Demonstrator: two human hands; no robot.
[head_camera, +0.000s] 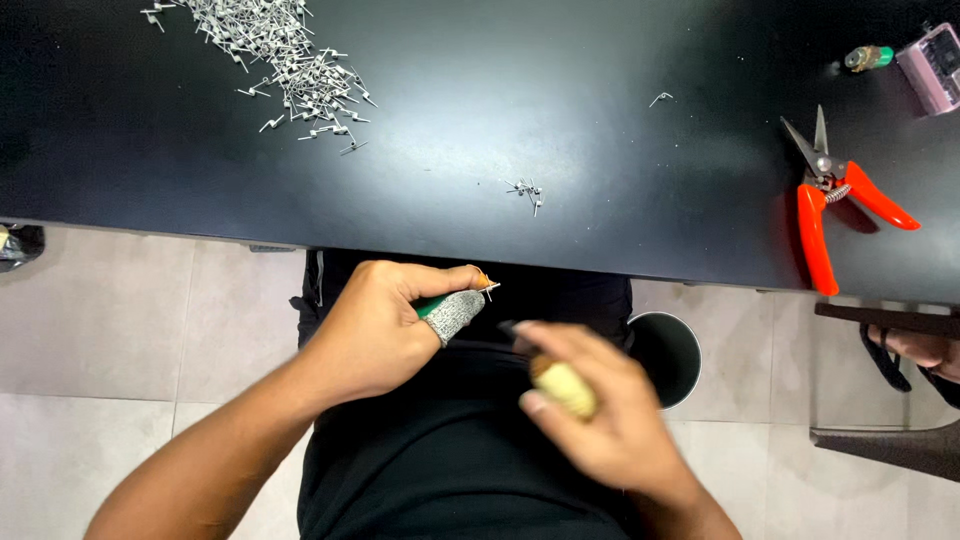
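The right hand is the nearest to the camera, low over the lap in black clothes. It is blurred, but the fingers are closed around a yellowish handle of a small tool, and the dark tip of the tool points up and to the left. The left hand is just beside it, a little higher and not touching it. This hand pinches a very small metal part between the thumb and the index finger – the index finger wears a grey finger cot with a green edge, and the thumb tip has something orange on it. The part sticks out to the right from the fingertips, just below the table edge.

Under the hands there is a round dark stool seat and a light tiled floor.

Further away is the black table. Near its front edge lies a small cluster of metal parts, and one single part lies further back. On the right side lie orange-handled snips with the blades half open. At the far left there is a big heap of the same grey metal parts – at the far right corner a pink box and a small green and brass thing
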